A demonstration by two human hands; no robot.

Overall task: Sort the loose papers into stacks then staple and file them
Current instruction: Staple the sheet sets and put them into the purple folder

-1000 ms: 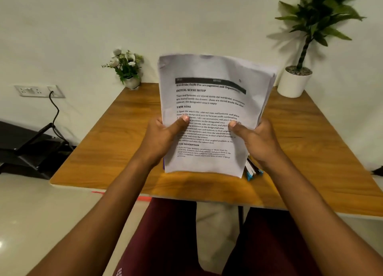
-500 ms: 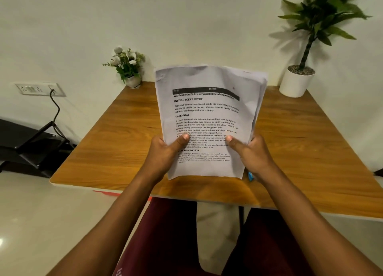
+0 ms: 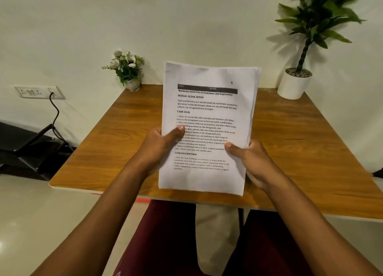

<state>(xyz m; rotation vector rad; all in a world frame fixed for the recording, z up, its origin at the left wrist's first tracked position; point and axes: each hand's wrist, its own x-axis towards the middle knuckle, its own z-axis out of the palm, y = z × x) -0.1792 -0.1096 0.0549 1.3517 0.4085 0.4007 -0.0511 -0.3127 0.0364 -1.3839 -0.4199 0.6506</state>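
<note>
A stack of white printed papers (image 3: 207,110) stands upright over the wooden table (image 3: 310,151), its bottom edge near the table's front edge. My left hand (image 3: 159,149) grips the stack's left side, thumb across the printed front. On the right side my right hand (image 3: 252,161) holds the stack, thumb on the front and fingers behind. The sheets' right edges fan out slightly at the top. Whatever lies on the table behind the stack is hidden.
A small pot of white flowers (image 3: 126,70) stands at the table's back left corner, and a tall green plant in a white pot (image 3: 295,85) at the back right. A wall socket with a black cable (image 3: 39,92) is on the left wall.
The stack has come down and stands straighter, its bottom edge now near the table's front. The coloured items seen under my right hand earlier are now hidden.
</note>
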